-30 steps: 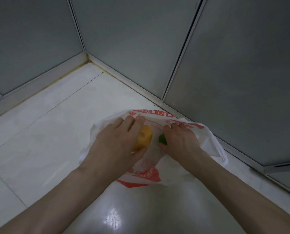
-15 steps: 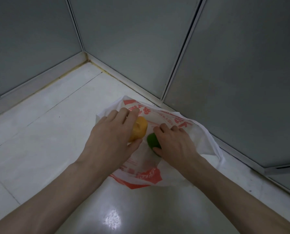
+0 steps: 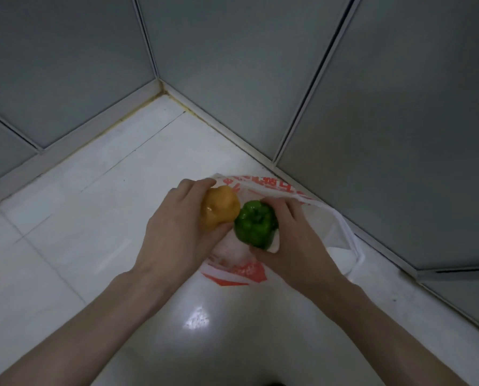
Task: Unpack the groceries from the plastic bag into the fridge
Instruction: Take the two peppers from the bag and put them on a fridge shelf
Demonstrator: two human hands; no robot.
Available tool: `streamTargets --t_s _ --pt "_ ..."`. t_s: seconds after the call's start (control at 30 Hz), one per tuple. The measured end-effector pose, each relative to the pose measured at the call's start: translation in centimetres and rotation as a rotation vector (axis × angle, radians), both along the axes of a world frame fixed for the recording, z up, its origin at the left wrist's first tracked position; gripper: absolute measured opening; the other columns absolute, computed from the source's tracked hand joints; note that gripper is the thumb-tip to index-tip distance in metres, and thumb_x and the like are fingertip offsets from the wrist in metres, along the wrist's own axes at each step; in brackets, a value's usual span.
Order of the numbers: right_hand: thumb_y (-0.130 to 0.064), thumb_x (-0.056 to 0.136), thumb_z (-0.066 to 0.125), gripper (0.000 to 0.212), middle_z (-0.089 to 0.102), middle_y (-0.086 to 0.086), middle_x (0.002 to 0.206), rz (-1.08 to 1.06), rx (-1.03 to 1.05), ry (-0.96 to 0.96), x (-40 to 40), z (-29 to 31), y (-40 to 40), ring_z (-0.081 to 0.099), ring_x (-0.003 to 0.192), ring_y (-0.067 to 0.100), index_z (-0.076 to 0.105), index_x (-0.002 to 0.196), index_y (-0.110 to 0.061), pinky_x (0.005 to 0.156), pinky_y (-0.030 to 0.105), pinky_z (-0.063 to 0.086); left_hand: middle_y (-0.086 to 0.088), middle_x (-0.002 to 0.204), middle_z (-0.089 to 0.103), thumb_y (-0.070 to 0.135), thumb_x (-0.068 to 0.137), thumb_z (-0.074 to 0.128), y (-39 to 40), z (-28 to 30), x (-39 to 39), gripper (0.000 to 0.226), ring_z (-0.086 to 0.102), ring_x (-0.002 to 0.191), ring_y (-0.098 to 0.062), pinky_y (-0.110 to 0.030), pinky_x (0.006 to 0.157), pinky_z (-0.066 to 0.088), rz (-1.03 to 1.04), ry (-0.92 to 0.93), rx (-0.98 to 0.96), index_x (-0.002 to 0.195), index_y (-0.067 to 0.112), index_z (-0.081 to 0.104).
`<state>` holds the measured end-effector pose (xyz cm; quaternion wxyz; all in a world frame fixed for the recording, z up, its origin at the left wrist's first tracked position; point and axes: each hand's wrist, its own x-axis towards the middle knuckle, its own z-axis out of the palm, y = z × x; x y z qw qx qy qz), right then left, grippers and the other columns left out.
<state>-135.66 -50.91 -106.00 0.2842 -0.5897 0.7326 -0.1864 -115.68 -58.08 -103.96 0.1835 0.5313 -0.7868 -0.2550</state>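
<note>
A white plastic bag [image 3: 336,232] with red print lies on the white tiled floor, close to a corner of grey panels. My left hand [image 3: 174,235] grips a yellow bell pepper [image 3: 221,208] just above the bag's left side. Beside it my right hand [image 3: 297,246] holds a green bell pepper [image 3: 256,224], stem end up. The two peppers touch each other. The fridge is not in view.
Grey panels [image 3: 386,107] with pale frames stand behind the bag and to the left, meeting at a corner [image 3: 160,87]. The glossy white floor [image 3: 74,235] stretches to the left and toward me.
Both hands have lifted out of the bag. The peppers, half hidden in it before, now show fully above it. The bag has sunk flatter.
</note>
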Motion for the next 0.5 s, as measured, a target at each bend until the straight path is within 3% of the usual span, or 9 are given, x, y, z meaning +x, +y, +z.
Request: streamTargets --t_s 0.17,0.3,0.4,0.5 --pt "-0.032 0.079 0.09 0.084 0.052 -0.008 0.147 -0.053 -0.025 -0.07 1.1 9.0 2.4 0.052 0.135 0.011 0.043 0.148 -0.027 0.108 0.032 0.054 0.018 0.116 0.055 0.056 0.077 0.081 2.7 9.4 0.9 0.063 0.055 0.103 -0.008 -0.018 0.077 0.042 0.142 0.117 0.13 0.132 0.035 0.058" --pt "-0.031 0.079 0.089 0.085 0.051 -0.011 0.145 -0.079 -0.055 -0.109 1.6 19.3 3.8 0.054 0.131 0.011 0.04 0.148 -0.031 0.101 0.035 0.055 0.015 0.122 0.059 0.049 0.076 0.086 4.2 19.0 2.5 0.062 0.059 0.108 -0.011 -0.037 0.089 0.055 0.22 0.183 0.19 0.131 0.036 0.058" --pt "-0.03 0.08 0.087 0.08 0.051 -0.014 0.137 -0.075 -0.062 -0.103 2.2 28.3 4.7 0.056 0.12 0.006 0.041 0.145 -0.035 0.088 0.023 0.047 0.015 0.124 0.059 0.046 0.077 0.086 5.3 27.4 3.9 0.063 0.061 0.108 -0.012 -0.041 0.091 0.056 0.24 0.208 0.195 0.132 0.038 0.057" --pt "-0.026 0.08 0.085 0.077 0.052 -0.011 0.137 -0.035 -0.083 -0.112 3.0 37.9 5.6 0.052 0.119 0.002 0.044 0.145 -0.031 0.089 0.008 0.042 0.017 0.122 0.059 0.044 0.076 0.087 6.3 36.7 5.4 0.06 0.062 0.108 -0.011 -0.041 0.093 0.057 0.236 0.236 0.219 0.13 0.039 0.059"
